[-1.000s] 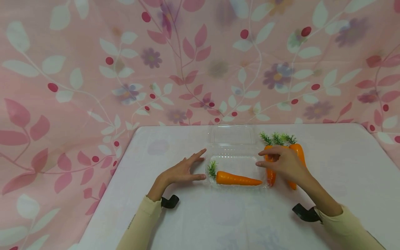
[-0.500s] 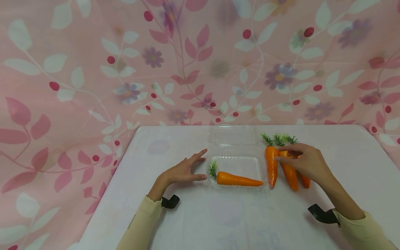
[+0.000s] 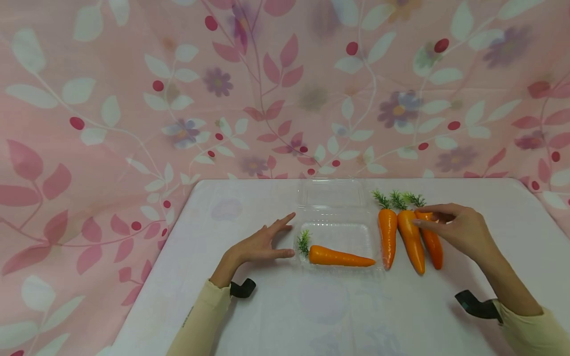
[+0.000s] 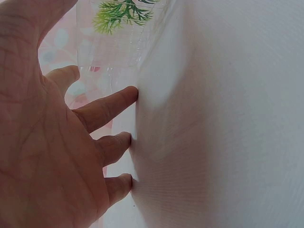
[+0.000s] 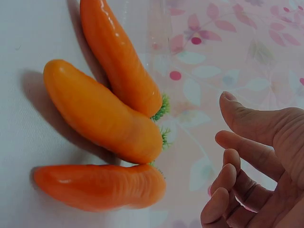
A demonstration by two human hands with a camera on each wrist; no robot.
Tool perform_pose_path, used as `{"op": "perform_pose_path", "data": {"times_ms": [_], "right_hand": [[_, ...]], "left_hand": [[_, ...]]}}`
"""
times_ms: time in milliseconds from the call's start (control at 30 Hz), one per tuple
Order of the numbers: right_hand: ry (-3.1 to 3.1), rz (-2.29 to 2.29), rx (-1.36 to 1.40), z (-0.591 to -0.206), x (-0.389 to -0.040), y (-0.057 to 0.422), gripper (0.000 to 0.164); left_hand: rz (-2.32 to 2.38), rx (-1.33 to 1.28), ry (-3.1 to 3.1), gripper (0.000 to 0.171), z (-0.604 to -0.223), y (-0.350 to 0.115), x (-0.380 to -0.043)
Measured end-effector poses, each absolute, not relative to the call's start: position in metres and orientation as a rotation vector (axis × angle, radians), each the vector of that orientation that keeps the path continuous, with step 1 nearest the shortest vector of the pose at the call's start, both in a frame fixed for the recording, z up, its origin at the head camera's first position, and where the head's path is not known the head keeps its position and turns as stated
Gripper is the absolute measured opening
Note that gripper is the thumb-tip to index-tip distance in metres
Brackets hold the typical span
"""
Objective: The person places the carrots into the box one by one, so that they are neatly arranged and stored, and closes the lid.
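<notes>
An orange carrot [image 3: 340, 256] with a green top lies along the near side of a clear plastic clamshell box [image 3: 336, 230], whose lid [image 3: 331, 193] is folded back. My left hand [image 3: 258, 245] is spread at the box's left side, holding nothing; the left wrist view has several fingertips [image 4: 130, 95] down at the white cloth. To the right of the box lie three more carrots: a left one [image 3: 388, 237], a middle one [image 3: 411, 242] and a right one [image 3: 433, 247]. Over the right carrot's upper end hovers my right hand [image 3: 465, 230], fingers loosely bent, with nothing between them in the right wrist view.
A white cloth [image 3: 285, 311] covers the table. Behind the table's far edge hangs a pink floral curtain [image 3: 276, 89]. The leftmost loose carrot lies close against the box's right rim.
My right hand has moved right, away from the box and across the row of carrots, uncovering the left and middle ones. The left hand has stayed in place.
</notes>
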State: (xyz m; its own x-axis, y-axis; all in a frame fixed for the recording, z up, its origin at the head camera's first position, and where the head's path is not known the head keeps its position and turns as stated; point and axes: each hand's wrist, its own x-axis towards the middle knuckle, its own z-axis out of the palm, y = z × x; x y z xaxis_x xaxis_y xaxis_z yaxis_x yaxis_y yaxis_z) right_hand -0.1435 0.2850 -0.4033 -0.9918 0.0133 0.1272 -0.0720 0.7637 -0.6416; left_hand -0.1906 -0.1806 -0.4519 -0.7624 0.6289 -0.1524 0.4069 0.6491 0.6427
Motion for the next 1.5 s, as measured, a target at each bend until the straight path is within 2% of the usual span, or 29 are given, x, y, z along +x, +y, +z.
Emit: {"op": "perform_pose_path", "data": {"times_ms": [1200, 1500], "right_hand": [[-2.956, 0.956, -0.115, -0.430, -0.157, 0.313, 0.061], [-3.094, 0.947, -0.141, -0.430, -0.159, 0.320, 0.071]], "left_hand": [[0.846, 0.817, 2.503, 0.097, -0.453, -0.181, -0.191], [0.852, 0.813, 2.504, 0.097, -0.453, -0.181, -0.191]]}}
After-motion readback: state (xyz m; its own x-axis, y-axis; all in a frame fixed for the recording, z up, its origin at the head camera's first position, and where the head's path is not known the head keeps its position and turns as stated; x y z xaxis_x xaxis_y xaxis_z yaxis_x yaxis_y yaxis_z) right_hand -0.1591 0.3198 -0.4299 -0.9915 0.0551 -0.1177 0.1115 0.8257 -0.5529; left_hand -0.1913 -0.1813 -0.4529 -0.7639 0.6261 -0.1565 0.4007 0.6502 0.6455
